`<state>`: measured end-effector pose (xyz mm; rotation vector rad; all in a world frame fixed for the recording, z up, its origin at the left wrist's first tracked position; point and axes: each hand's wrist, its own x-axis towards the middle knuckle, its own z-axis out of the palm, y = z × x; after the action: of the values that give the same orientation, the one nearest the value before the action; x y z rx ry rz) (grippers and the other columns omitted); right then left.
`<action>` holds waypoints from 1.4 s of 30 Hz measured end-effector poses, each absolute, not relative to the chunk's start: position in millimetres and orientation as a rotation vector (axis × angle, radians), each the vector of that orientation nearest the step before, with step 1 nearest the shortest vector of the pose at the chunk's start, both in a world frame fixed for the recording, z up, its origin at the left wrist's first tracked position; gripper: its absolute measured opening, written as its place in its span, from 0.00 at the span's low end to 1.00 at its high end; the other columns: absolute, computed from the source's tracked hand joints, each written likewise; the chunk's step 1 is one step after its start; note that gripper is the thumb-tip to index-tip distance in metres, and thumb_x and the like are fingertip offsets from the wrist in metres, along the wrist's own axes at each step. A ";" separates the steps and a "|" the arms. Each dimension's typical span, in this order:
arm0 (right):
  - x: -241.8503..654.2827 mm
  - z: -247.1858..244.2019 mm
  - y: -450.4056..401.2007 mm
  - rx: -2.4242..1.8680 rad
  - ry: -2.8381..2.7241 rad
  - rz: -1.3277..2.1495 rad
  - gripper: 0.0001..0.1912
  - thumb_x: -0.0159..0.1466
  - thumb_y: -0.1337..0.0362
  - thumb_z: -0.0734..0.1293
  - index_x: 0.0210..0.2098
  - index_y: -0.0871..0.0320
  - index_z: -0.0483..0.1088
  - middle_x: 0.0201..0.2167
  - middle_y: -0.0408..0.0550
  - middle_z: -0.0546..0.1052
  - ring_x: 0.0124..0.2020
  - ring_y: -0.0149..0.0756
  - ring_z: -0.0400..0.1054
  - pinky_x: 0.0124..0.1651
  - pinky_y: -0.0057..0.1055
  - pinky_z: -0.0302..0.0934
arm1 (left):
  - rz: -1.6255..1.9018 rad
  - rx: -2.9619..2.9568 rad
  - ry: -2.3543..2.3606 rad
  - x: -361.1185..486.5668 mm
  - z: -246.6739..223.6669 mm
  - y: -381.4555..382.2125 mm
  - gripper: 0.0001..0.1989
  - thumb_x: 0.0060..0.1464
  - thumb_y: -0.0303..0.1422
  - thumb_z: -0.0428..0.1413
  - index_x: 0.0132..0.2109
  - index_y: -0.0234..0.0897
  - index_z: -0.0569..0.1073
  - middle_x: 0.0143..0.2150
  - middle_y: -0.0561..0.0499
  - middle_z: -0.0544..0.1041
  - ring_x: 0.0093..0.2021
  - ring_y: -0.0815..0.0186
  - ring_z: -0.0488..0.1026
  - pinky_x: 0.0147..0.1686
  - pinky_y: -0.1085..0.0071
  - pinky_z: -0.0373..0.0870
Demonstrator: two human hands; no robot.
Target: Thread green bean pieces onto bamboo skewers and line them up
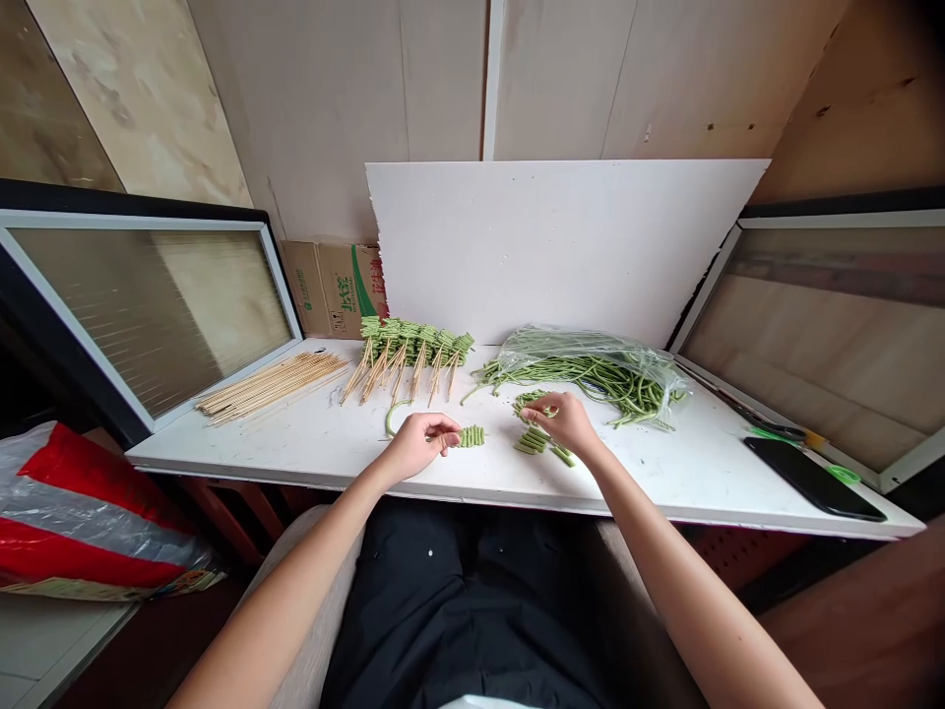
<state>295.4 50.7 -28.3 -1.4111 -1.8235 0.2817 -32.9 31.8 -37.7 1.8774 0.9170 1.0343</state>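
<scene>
My left hand (419,445) is closed around a skewer, most of it hidden in the fingers. Several short green bean pieces (472,436) are threaded side by side on its right end. Above a small heap of cut bean pieces (530,440), my right hand (562,418) has its fingertips pinched together. Whether a piece is between them is too small to make out. A long curved bean (391,418) lies just behind my left hand. Finished bean skewers (413,345) are stacked at the back, their bare sticks pointing toward me.
Loose bamboo skewers (273,384) lie on the left of the white table (295,455). A clear plastic bag of long beans (591,369) sits behind my right hand. Scissors (768,421) and a black phone (812,478) are at right. A cardboard box (325,286) stands at back left.
</scene>
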 end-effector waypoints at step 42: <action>202.9 -21.0 -4.1 -0.696 -1.971 0.328 0.10 0.68 0.52 0.74 0.40 0.51 0.84 0.32 0.51 0.82 0.40 0.47 0.69 0.45 0.44 0.67 | 1.063 2.095 0.898 -18.8 -21.0 8.9 0.04 0.59 0.31 0.64 0.37 0.36 0.82 0.37 0.47 0.84 0.39 0.62 0.79 0.45 0.67 0.76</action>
<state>202.9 -4.1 -21.0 -0.6957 -1.9709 0.3280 -18.8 8.9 -21.0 2.0953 0.8982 1.0630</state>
